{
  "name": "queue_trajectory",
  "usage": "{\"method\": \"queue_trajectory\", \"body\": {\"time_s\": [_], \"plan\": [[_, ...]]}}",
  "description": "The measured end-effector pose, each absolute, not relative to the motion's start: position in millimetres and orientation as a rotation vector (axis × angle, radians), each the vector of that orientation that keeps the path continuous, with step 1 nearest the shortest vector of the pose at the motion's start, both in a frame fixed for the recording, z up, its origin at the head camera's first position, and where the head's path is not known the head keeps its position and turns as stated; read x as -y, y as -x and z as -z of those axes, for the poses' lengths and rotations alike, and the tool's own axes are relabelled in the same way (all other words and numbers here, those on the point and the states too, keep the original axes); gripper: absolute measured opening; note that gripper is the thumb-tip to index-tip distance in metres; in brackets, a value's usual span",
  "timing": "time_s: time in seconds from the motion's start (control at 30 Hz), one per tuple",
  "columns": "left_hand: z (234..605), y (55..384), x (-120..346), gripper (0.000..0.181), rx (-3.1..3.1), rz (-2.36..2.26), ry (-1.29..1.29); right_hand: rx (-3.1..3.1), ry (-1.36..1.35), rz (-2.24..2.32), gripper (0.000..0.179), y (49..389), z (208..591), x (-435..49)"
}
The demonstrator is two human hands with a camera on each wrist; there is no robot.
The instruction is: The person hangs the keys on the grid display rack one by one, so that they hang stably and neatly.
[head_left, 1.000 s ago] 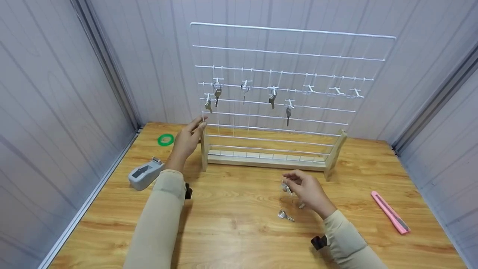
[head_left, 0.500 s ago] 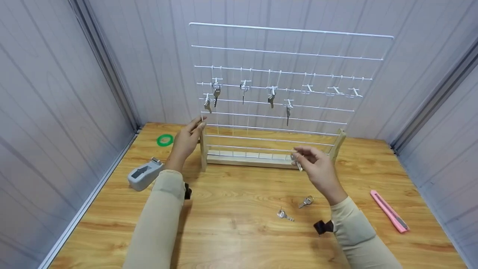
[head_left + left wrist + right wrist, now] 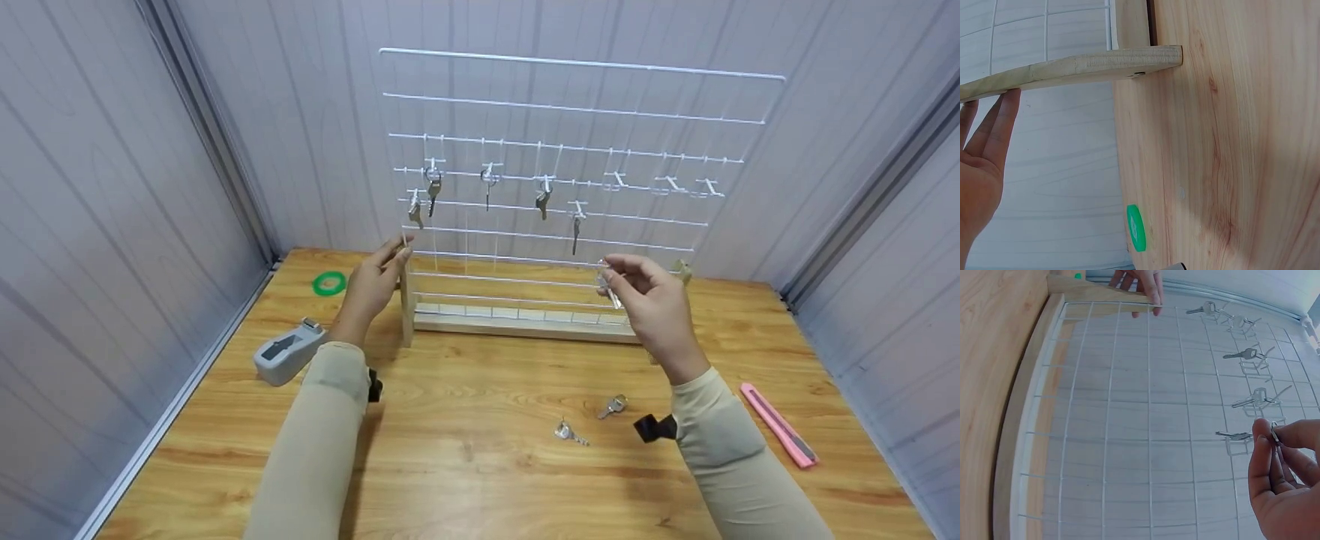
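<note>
My left hand (image 3: pixel 373 285) grips the left wooden upright (image 3: pixel 407 307) of a white wire grid rack. In the right wrist view, its fingers (image 3: pixel 1154 289) reach round the post near the grid's edge. My right hand (image 3: pixel 660 315) pinches a key (image 3: pixel 616 299) by its ring between thumb and fingertips, in front of the rack's lower right part. Several keys hang from hooks on the grid, one of them the key (image 3: pixel 576 234) just above my right hand. Three hooks at the upper right, such as the hook (image 3: pixel 671 184), carry no key.
Two loose keys, one a ringed key (image 3: pixel 615 406) and the other a key (image 3: pixel 571 433), lie on the wooden table (image 3: pixel 465 480). A pink utility knife (image 3: pixel 780 426) lies at right; a grey tape dispenser (image 3: pixel 289 352) and green tape roll (image 3: pixel 329 283) sit at left.
My right hand has lifted the key from close above the table up to the rack's lower right, uncovering a loose key. My left hand stays on the upright.
</note>
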State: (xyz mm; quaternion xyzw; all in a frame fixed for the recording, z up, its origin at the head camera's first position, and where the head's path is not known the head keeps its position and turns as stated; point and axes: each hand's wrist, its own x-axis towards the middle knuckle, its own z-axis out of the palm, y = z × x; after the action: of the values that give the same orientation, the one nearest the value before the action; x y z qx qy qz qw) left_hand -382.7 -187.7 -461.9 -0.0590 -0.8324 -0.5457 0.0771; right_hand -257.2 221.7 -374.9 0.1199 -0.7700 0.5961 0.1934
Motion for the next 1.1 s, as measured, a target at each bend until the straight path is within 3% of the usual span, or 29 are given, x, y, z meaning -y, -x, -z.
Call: {"method": "queue_trajectory", "body": {"time_s": [0.57, 1.1], "plan": [[463.2, 382.8, 188.2, 0.059, 2.495, 1.646, 0.175, 1.916, -0.289, -1.633, 0.024, 271.1, 325.9, -216.8], [464.3, 382.5, 188.3, 0.056, 2.484, 1.646, 0.198, 1.843, -0.323, -1.588, 0.023, 291.7, 315.7, -219.1]]}}
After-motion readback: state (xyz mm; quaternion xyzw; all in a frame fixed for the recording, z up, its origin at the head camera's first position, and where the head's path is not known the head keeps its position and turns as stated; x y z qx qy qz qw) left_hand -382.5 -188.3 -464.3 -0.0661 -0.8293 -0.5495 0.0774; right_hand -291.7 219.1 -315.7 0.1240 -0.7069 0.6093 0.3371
